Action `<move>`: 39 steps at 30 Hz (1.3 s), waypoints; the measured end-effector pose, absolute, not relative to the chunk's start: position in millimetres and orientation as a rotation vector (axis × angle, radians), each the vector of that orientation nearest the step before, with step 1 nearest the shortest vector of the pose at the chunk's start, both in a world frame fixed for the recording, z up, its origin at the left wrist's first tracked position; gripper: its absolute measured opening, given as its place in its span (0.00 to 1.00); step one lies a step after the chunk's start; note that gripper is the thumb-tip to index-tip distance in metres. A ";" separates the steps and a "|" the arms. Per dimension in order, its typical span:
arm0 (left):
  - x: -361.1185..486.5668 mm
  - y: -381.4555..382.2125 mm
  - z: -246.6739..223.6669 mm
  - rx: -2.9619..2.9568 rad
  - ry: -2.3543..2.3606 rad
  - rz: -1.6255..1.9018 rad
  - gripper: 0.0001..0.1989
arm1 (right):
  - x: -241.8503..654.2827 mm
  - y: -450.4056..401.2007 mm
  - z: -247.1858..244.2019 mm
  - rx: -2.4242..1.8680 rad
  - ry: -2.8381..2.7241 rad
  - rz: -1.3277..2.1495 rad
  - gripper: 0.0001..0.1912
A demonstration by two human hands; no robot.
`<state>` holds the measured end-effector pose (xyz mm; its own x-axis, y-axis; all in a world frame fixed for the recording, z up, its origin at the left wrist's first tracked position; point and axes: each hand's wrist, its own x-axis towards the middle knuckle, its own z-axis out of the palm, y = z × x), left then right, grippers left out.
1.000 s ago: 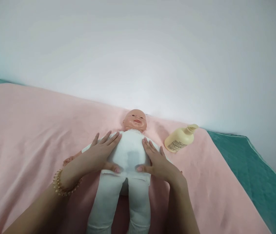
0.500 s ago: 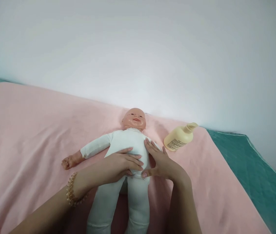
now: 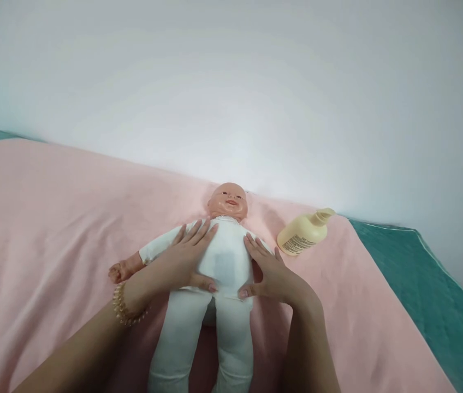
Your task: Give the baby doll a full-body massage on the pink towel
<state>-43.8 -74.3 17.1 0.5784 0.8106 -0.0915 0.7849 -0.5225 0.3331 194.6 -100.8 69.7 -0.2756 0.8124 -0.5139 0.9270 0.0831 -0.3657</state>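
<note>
A baby doll (image 3: 228, 240) with a white cloth body and a hard plastic head lies on its back, its feet toward me. My left hand (image 3: 188, 256) rests on the side of its torso at image left, fingers spread up toward the shoulder and thumb near the hip. Against the opposite side lies my right hand (image 3: 270, 273), fingers apart, its thumb also by the hip. Between the two hands a greyish rectangular patch shows on the belly. The doll's arm at image right is mostly hidden behind my right hand.
A pale yellow pump bottle (image 3: 302, 233) with printed text stands right of the doll. Beneath everything spreads a wrinkled pink sheet (image 3: 71, 218). A green cover (image 3: 423, 273) shows at the right, and a white wall (image 3: 231, 87) rises behind.
My left hand has moved from across the doll's belly up and left to its side, with fingers spread, uncovering the grey patch. My right hand stays about where it was.
</note>
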 end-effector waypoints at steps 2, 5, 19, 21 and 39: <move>-52.2 -73.6 18.1 2.468 1.348 0.049 0.64 | 193.8 -102.3 71.1 1.777 2.170 -0.940 0.62; -65.3 -73.2 20.8 2.463 1.380 -0.004 0.64 | 191.2 -108.3 75.8 1.783 2.177 -0.908 0.57; -71.6 -74.3 28.9 2.480 1.394 -0.129 0.56 | 140.2 -129.3 81.4 1.105 2.705 -1.151 0.36; -71.1 -74.5 29.7 2.464 1.400 -0.138 0.60 | 138.9 -122.6 74.8 1.123 2.751 -1.086 0.34; -77.3 -71.5 17.4 2.493 1.325 0.064 0.63 | 187.5 -100.8 66.6 1.747 2.273 -0.975 0.52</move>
